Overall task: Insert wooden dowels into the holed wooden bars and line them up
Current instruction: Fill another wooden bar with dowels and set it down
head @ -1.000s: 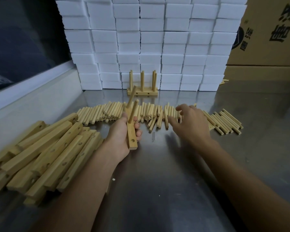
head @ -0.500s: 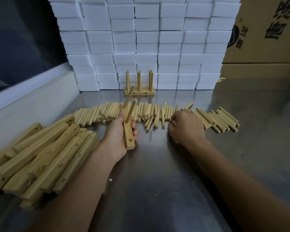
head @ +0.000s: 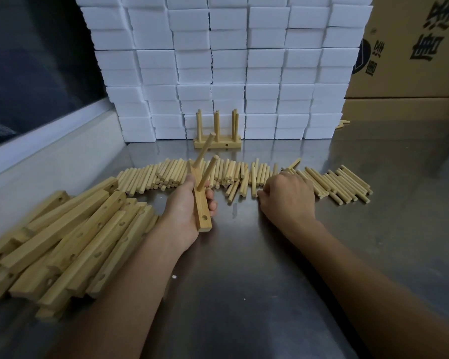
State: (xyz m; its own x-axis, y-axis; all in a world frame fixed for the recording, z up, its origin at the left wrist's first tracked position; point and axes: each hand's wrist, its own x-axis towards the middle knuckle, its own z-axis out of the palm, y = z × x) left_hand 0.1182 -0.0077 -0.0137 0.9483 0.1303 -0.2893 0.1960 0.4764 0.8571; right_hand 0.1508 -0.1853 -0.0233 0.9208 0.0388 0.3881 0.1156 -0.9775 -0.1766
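The holed bar (head: pixel 201 203), near centre above the tabletop (head: pixel 244 281), is gripped by the left hand (head: pixel 184 216); its near hole should be kept presented. Farther right, the right hand (head: pixel 287 194) is curled over the loose dowels (head: pixel 244 174); one should be lifted cleanly.

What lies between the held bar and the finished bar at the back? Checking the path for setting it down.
In the head view, the row of loose dowels crosses between held bar and finished bar, then bare steel table.
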